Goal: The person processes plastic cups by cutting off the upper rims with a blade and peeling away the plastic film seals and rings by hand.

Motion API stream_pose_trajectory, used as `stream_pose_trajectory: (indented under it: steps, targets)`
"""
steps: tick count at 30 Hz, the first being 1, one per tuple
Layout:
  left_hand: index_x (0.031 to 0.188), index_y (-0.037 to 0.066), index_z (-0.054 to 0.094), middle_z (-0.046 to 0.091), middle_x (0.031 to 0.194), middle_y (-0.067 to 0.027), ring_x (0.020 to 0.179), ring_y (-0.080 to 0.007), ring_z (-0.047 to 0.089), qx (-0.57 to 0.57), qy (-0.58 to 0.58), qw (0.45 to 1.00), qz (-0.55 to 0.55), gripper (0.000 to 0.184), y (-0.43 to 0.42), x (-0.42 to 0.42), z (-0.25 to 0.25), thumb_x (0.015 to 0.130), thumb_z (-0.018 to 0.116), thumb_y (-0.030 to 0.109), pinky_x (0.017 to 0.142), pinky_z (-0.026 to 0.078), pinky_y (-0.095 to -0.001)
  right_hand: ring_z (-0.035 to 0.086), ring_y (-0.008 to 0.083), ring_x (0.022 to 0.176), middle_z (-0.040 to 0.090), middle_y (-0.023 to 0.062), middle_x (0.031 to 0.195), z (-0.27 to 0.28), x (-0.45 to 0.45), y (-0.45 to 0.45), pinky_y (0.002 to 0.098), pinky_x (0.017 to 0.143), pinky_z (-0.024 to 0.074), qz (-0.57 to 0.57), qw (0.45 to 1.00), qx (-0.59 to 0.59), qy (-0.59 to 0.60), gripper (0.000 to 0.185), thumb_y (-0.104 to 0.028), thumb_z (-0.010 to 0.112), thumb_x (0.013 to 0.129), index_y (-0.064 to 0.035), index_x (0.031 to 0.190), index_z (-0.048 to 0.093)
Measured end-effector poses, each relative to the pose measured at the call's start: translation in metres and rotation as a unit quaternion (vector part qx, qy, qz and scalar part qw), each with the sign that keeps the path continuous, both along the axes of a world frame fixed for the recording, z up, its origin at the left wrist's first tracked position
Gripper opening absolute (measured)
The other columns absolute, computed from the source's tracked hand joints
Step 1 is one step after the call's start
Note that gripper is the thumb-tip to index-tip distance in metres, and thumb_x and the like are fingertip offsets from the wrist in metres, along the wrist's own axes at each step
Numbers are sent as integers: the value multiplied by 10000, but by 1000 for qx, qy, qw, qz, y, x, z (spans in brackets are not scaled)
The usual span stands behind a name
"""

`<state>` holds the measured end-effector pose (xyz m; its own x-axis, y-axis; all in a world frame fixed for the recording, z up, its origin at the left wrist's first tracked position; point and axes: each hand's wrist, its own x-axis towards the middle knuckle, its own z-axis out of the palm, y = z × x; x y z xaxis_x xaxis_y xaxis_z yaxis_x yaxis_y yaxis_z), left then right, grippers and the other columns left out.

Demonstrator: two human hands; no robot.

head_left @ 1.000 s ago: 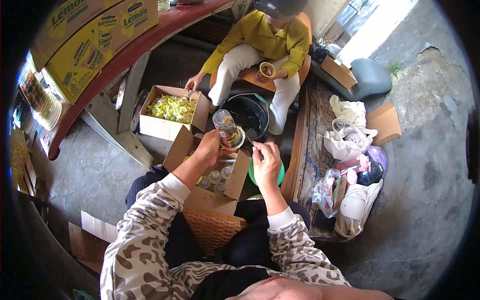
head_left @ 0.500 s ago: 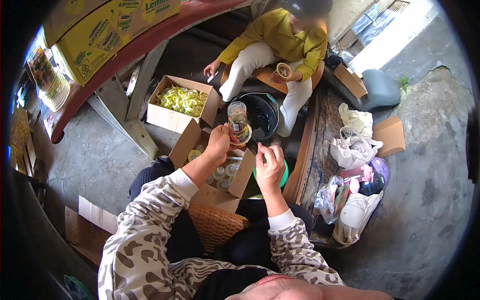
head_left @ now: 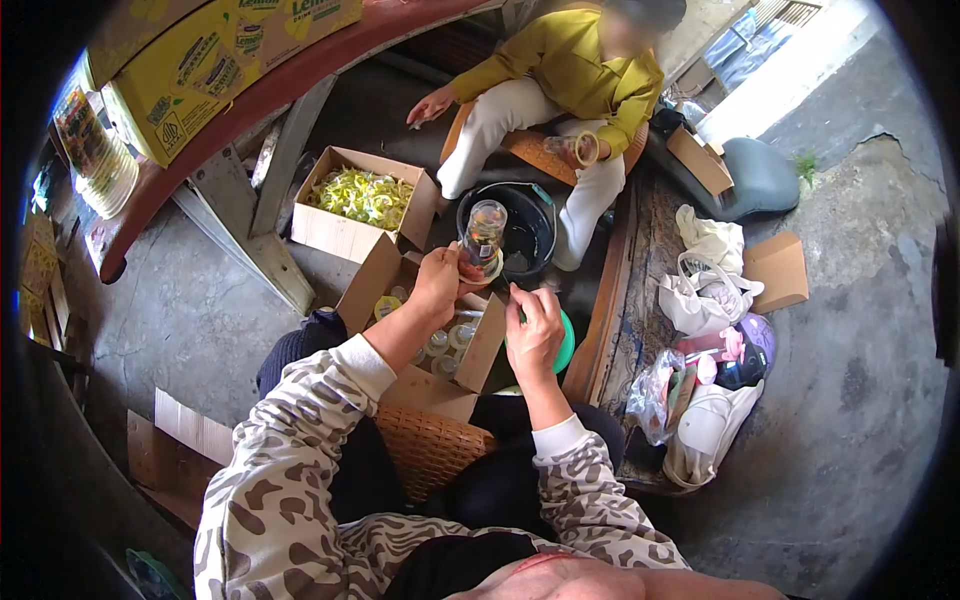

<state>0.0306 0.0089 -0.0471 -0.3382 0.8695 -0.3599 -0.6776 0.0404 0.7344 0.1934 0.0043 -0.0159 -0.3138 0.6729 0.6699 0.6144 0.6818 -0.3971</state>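
My left hand [head_left: 438, 283] is closed around a clear plastic cup [head_left: 486, 228] with a printed label, tilted with its rim toward me. Just right of the rim, my right hand [head_left: 535, 325] is pinched on a thin dark tool, whose far end is hard to make out. Below the cup, an open cardboard box [head_left: 370, 290] holds several clear cups [head_left: 436, 343]. A black bucket [head_left: 547, 215] stands beyond the cup. Partly hidden behind my right hand is a green round container [head_left: 566, 343].
A seated person [head_left: 575, 75] in a yellow shirt faces me, holding a clear cup [head_left: 583, 150]. A box of yellow-green pieces [head_left: 357, 197] stands at the upper left, near a red table edge [head_left: 165, 195]. Bags [head_left: 705, 300] and a helmet [head_left: 755, 345] lie right.
The view has shifted, and the cup in my left hand has turned more upright. Across from me, the person's free hand has moved away from the yellow-green pieces, and their cup has tipped.
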Motion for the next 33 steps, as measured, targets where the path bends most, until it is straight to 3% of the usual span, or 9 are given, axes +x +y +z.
stream_pose_trajectory:
  steps: [12, 24, 26, 33]
  targets:
    - [1028, 4, 525, 689, 978, -138, 918, -232, 708, 61, -23, 993, -98, 284, -13, 0, 22, 1077, 433, 268, 815, 621, -341, 595, 271, 714, 562, 79, 779, -3, 10, 10, 394, 623, 480, -31, 999, -37, 24, 117, -8, 717, 795, -58, 899, 698]
    - [1059, -4, 451, 650, 995, -139, 935, -212, 678, 90, -40, 994, -37, 209, -13, 10, 23, 1068, 459, 205, 863, 609, -339, 605, 276, 757, 560, 80, 785, 1, 2, 0, 397, 665, 494, -20, 999, -13, -31, 122, -20, 739, 796, -47, 910, 706]
    - [1061, -11, 443, 649, 1011, -150, 937, -211, 679, 92, -29, 995, -28, 201, -12, 13, 18, 1065, 463, 189, 863, 610, -327, 613, 304, 717, 575, 107, 786, 1, 1, 1, 397, 632, 490, -7, 1000, 4, -19, 197, 39, 715, 756, -33, 939, 707]
    - [1055, -19, 439, 650, 1007, -161, 924, -214, 684, 76, -34, 996, -5, 214, -17, 20, 16, 1064, 467, 193, 845, 616, -318, 611, 314, 719, 572, 112, 794, -3, -2, -1, 410, 632, 486, -15, 999, -5, -32, 217, 51, 720, 747, -22, 951, 704]
